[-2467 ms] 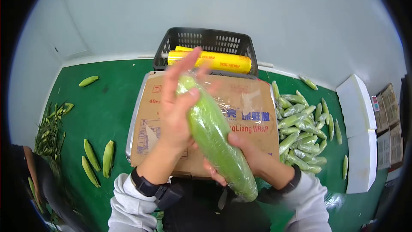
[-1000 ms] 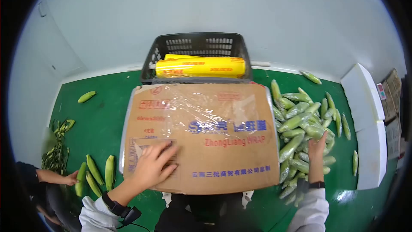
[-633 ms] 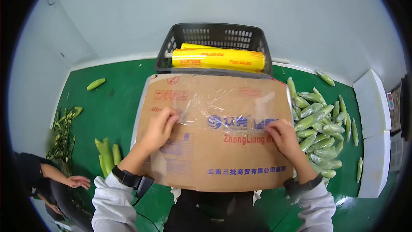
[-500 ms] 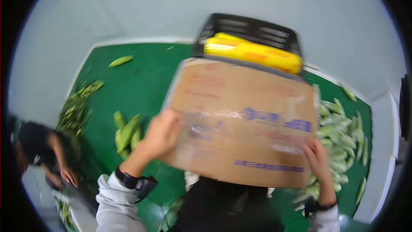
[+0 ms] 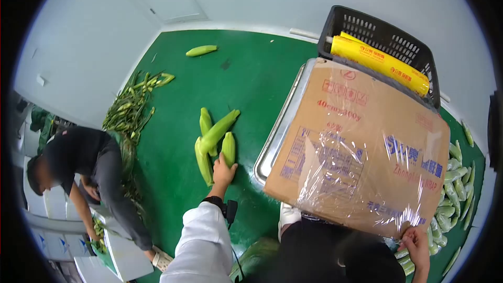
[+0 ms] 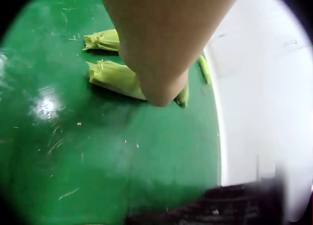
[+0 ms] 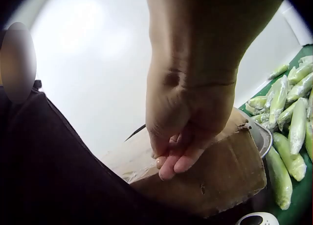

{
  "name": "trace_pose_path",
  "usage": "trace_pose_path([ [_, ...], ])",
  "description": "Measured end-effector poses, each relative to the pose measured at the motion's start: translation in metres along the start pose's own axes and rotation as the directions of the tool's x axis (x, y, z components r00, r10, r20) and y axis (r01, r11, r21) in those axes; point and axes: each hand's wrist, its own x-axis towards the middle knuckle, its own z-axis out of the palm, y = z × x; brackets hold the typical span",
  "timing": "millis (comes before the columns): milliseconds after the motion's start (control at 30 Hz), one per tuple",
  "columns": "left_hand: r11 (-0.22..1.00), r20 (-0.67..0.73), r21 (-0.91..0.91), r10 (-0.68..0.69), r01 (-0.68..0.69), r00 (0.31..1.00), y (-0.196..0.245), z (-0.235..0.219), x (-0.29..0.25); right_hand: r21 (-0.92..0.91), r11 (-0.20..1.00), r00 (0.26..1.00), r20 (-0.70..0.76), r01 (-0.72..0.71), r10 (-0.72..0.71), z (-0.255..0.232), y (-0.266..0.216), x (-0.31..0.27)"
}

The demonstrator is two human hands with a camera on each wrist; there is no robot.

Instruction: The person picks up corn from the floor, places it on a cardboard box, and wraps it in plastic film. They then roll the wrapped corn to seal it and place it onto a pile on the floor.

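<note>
In the head view, my left hand has its thumb and fingers around the near end of an unwrapped corn ear, the rightmost of several lying together on the green floor. The left wrist view shows the back of that hand over the corn, its fingers hidden. Clear plastic film is spread over the cardboard box. At the box's near right corner my right hand pinches the film's edge; in the right wrist view the fingers of this hand are curled at the cardboard edge.
Behind the box stands a black basket with yellow film rolls. Wrapped corn is piled on the right. At the left, a person bends beside a heap of husks. A metal tray juts out under the box.
The head view has turned left. My left hand has gone from the film on the box to the corn ear, while my right hand has brought the film toward the box's near edge.
</note>
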Motion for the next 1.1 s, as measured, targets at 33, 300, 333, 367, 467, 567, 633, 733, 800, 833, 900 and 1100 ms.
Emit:
trace_pose_path([
  [33,0.991,0.079,0.099,-0.096,0.088,0.992,0.014,-0.013,0.0,-0.036,0.999,1.0,0.015,-0.001,0.002,0.001,-0.006,0.001],
  [300,0.183,0.371,-0.926,0.273,0.33,0.888,0.002,-0.079,-0.098,-0.117,0.993,0.999,-0.007,0.032,-0.033,0.002,-0.005,-0.008],
  [333,0.134,0.347,-0.938,0.327,0.32,0.879,0.023,-0.11,-0.121,-0.151,0.987,0.998,-0.008,0.062,-0.064,0.004,-0.008,-0.008],
  [367,0.082,0.322,-0.946,0.378,0.315,0.868,0.045,-0.139,-0.136,-0.188,0.978,0.996,-0.009,0.089,-0.093,0.006,-0.013,-0.01],
  [467,0.338,0.199,-0.938,0.709,-0.078,0.676,0.119,-0.203,-0.146,-0.217,0.97,0.991,-0.054,0.108,-0.122,0.008,-0.001,-0.013],
  [567,0.245,0.043,-0.302,0.969,-0.921,0.244,0.243,-0.234,-0.179,-0.332,0.925,0.976,-0.047,0.185,-0.212,0.012,-0.01,-0.017],
  [633,0.151,0.13,-0.11,0.982,-0.982,0.136,0.304,-0.214,-0.21,-0.483,0.841,0.95,-0.05,0.246,-0.307,0.013,-0.011,-0.022],
  [733,-0.021,0.19,-0.113,0.981,-0.993,-0.043,0.354,-0.163,-0.221,-0.473,0.817,0.906,-0.083,0.33,-0.414,0.018,-0.02,-0.039],
  [800,-0.105,0.169,-0.119,0.978,-0.987,-0.124,0.367,-0.144,-0.216,0.001,0.922,0.914,-0.129,0.387,-0.384,0.013,-0.033,-0.054],
  [833,-0.136,0.167,-0.125,0.974,-0.983,-0.156,0.37,-0.139,-0.215,0.094,0.898,0.891,-0.21,0.429,-0.403,0.012,-0.041,-0.047],
  [900,-0.139,0.194,-0.102,0.968,-0.985,-0.156,0.378,-0.146,-0.22,-0.04,0.798,0.768,-0.249,0.601,-0.59,0.018,-0.079,-0.013],
  [1100,-0.102,-0.272,-0.057,0.959,-0.993,-0.083,0.268,-0.132,-0.218,-0.761,0.315,0.511,0.026,0.568,-0.859,0.052,-0.077,0.094],
])
